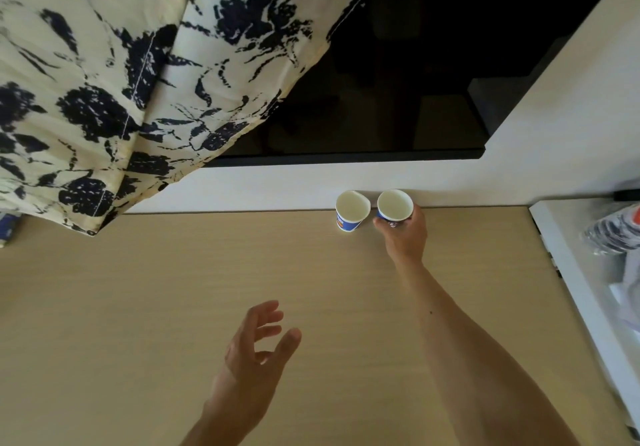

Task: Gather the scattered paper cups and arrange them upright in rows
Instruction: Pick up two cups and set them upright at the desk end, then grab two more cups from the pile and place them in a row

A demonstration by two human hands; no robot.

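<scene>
Nearest of all, low over the light wooden table (pixel 138 307), the left hand (pixel 256 352) is seen hovering, palm turned inward, fingers spread and loosely bent, and nothing is held in it. To the right, a bare forearm is stretched out across the tabletop towards the far edge. At the end of that reach, the right hand (pixel 407 238) is wrapped around the lower part of a paper cup (pixel 394 204), thumb on the near left side and fingers curled round the right. This held cup is kept upright, its white inside open to view and a blue printed wall showing below the rim; whether its base is on the table cannot be told. Just beside it on the left, a second cup (pixel 351 208) is stood upright at the far edge of the table, blue and orange print on its side, its rim slightly dented. Whether the two rims touch cannot be made out. Behind both cups a white ledge (pixel 277 186) is seen, and above it a dark glossy panel (pixel 398 82). Far left, a cream curtain (pixel 104 82) with dark floral print is hung down over the ledge. Off to the right, crumpled plastic wrapping (pixel 613 227) is laid on a white shelf (pixel 571 272).
</scene>
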